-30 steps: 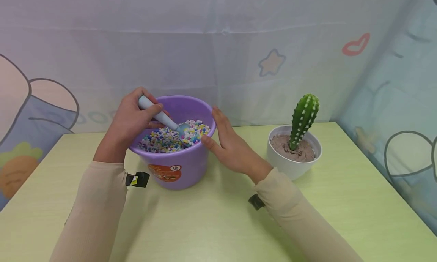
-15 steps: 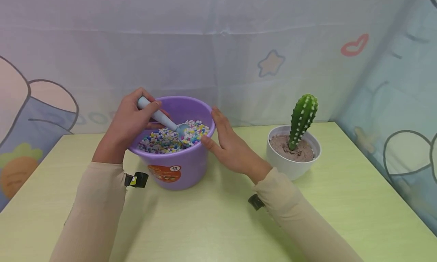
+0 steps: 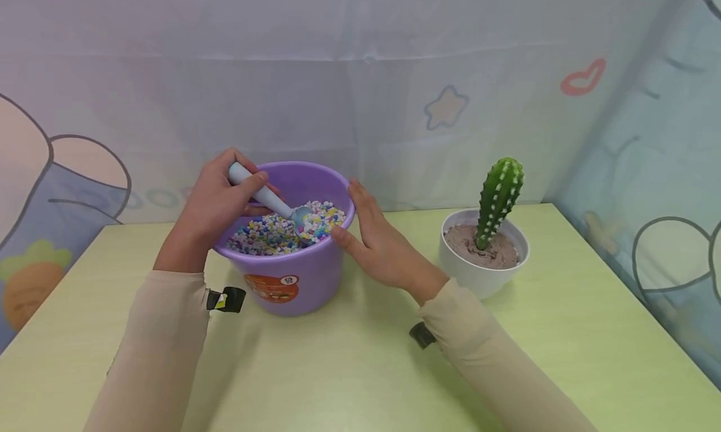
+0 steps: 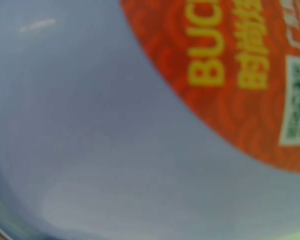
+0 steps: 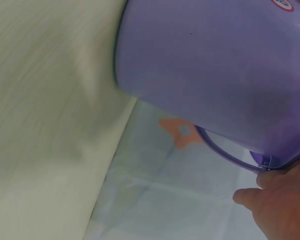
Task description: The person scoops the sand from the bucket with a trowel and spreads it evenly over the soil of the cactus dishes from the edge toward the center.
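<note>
Currently, left hand [image 3: 216,193] gripping scoop [image 3: 268,198], straight-fingered right hand [image 3: 384,247] seemingly touching bucket rim [image 3: 270,259], cactus pot [image 3: 477,277] apart

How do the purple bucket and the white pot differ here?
Size: the purple bucket is larger than the white pot.
Contents: the bucket holds multicoloured pellets; the pot holds brown filling with a cactus.
Contact: the right hand touches the bucket; neither hand touches the pot.
Both are round, open-topped containers on the table.
</note>
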Tool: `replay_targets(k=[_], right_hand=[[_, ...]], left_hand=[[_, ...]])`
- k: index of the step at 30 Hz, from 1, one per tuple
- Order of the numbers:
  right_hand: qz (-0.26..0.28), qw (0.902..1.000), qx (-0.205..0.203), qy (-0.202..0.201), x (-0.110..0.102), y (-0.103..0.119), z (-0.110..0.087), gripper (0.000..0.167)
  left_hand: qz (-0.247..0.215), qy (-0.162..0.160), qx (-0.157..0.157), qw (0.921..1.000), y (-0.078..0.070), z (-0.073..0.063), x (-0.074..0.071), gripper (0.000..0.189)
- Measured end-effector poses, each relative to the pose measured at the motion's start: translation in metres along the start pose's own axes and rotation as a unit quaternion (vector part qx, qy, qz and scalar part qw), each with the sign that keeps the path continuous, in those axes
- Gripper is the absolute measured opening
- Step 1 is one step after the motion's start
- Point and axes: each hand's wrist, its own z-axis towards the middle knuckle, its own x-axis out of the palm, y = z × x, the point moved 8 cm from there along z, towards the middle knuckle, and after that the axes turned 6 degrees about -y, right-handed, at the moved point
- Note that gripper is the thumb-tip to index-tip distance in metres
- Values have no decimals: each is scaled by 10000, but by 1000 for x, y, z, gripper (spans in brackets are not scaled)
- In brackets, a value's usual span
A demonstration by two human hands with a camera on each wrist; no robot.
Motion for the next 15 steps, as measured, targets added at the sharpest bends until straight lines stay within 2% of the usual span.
replay_targets(k=[7,15], right_hand=[[38,10000,7,-9,1,-1,1,96],[17,10000,26,57,1,-1,1,96]], left_hand=[[-41,-118,-149,9998,2,-1,0,22],[-102,-75,-118,9998,1,-1,2,20]])
